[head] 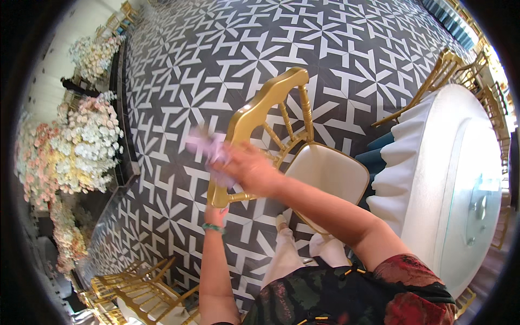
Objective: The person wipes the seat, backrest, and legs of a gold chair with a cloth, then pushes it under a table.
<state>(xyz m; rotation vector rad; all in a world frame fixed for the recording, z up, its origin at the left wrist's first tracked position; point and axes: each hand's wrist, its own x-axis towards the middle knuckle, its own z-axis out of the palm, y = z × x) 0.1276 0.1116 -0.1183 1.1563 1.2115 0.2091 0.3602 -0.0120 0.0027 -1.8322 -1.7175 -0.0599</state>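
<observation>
A gold wooden chair (264,103) with a spindled back and a white seat pad (327,174) stands before me, its back towards my left. My right hand (252,168), blurred, holds a crumpled light-purple cloth (209,152) against the curved top rail. Low at the rail's near end is my left hand (219,212), with a green beaded bracelet (213,228) on its wrist. The rail hides most of that hand's fingers, so its grip cannot be made out.
A round table (430,170) with a white cloth and a glass turntable (467,219) stands at right, close to the seat. More gold chairs (142,288) are at lower left, another (430,81) beyond the table. Flower arrangements (87,142) line the left. Patterned tiles (239,61) cover the floor.
</observation>
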